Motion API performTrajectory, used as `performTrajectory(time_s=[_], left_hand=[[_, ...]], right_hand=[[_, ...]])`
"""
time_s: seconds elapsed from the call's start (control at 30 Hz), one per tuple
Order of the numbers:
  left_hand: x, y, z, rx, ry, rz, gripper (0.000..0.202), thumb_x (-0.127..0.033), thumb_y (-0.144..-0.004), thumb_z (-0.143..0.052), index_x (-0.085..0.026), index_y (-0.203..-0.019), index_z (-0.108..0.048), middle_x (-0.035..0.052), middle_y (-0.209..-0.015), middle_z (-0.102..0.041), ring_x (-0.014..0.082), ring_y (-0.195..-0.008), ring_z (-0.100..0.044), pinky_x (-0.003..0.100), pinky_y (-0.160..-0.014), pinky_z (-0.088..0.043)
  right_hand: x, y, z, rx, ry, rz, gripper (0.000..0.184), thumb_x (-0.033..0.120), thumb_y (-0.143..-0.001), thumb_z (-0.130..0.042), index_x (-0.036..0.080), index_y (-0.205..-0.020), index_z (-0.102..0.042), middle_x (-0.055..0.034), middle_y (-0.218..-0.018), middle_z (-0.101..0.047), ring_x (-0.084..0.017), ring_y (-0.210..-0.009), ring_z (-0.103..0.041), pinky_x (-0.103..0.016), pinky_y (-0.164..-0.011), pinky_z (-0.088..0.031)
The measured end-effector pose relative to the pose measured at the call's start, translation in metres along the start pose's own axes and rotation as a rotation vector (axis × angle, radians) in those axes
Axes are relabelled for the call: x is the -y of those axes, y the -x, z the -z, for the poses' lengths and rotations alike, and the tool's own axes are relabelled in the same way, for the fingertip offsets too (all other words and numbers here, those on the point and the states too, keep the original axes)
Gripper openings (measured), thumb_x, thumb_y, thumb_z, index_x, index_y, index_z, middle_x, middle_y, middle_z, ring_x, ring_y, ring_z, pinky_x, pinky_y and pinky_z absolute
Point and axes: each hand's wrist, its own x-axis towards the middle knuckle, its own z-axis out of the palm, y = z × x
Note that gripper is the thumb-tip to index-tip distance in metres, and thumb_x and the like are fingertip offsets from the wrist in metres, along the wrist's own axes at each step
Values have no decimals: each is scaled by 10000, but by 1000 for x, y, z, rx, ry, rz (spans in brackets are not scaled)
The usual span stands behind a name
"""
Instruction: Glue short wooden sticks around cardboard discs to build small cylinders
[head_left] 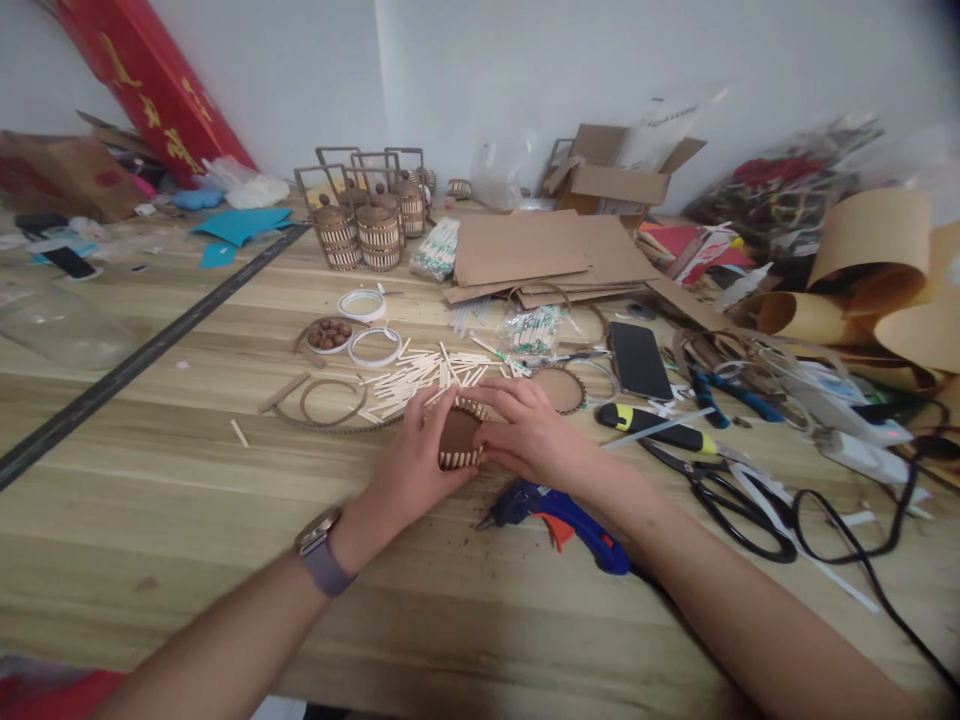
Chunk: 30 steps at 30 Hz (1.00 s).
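Observation:
A small round cardboard piece (459, 432), edged with short upright wooden sticks, is between my two hands at the middle of the table. My left hand (414, 445) curls around its left side, fingers over the far rim and thumb near the front. My right hand (531, 428) grips the right side, its fingers bent onto the stick edge. A thin brown strip (349, 428) runs leftward from behind my left hand. Just beyond my hands lies a loose pile of pale sticks (420, 375). A blue hot glue gun (570, 515) rests below my right wrist.
Finished lidded stick baskets with handles (379, 235) stand at the back. To the right lie a yellow-black utility knife (660, 428), black scissors (739, 515), pliers (724, 395), and a phone (640, 360). Cardboard sheets (540, 245), tape rolls (375, 346) and a dish of brown beads (330, 335) sit farther back.

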Motion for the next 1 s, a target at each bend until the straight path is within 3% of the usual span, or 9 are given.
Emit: performTrajectory(time_s=[0.1,0.17,0.27,0.33,0.47,0.63,0.8,1.0], left_hand=[[0,0,2,26,4,34,982,-311,-700,-824,-266,-1490,-242,183,-1470,-340,385,-1396,-397,592,-1086,-429],[-1,0,5,47,9,45,988,-288,-692,-827,-281,-1492,-246,174,-1489,-321,381,-1418,-371,594,-1111,-402],[-2,1,8,66,21,46,983,-242,-698,-821,-292,-1497,-251,163,-1511,-306,370,-1447,-335,590,-1147,-362],[-4,2,8,55,22,54,997,-244,-688,-835,-289,-1499,-257,165,-1520,-298,374,-1453,-324,594,-1155,-350],[-8,2,6,-10,3,65,1054,-283,-632,-893,-296,-1489,-281,165,-1510,-313,393,-1441,-338,609,-1150,-352],[-15,2,2,-52,-50,90,1028,-260,-660,-884,-293,-1487,-274,175,-1514,-292,395,-1425,-365,596,-1124,-396],[-14,2,1,-61,-59,79,987,-222,-692,-842,-288,-1489,-265,172,-1500,-298,391,-1424,-370,587,-1128,-396],[-13,2,2,-50,-59,69,974,-231,-692,-826,-293,-1485,-262,162,-1512,-281,388,-1432,-349,594,-1140,-379]], right_hand=[[2,2,18,-39,-23,-19,283,304,-901,-677,197,-1163,-670,-138,-1442,-540,-337,-1357,-408,-540,-1086,-374],[5,9,36,-61,-57,-71,321,332,-927,-641,177,-1207,-640,-149,-1317,-625,-313,-1266,-504,-496,-1039,-418],[14,29,57,57,-48,-262,169,326,-950,-586,187,-944,-681,-85,-909,-715,-245,-888,-651,-366,-787,-493],[23,46,63,192,-15,-442,228,341,-936,-594,202,-765,-653,-49,-726,-680,-205,-676,-630,-303,-616,-442],[40,74,50,393,-64,-726,149,348,-873,-669,215,-805,-667,-50,-801,-726,-216,-672,-659,-284,-563,-405],[50,82,30,452,-161,-831,176,244,-822,-712,175,-980,-674,-104,-1003,-740,-278,-901,-704,-323,-728,-492],[50,96,37,342,-154,-878,137,280,-843,-631,203,-952,-661,-83,-882,-743,-282,-820,-708,-348,-689,-501],[40,102,62,-141,-268,-847,251,488,-799,-649,254,-885,-620,-65,-859,-716,-237,-714,-644,-341,-637,-498]])
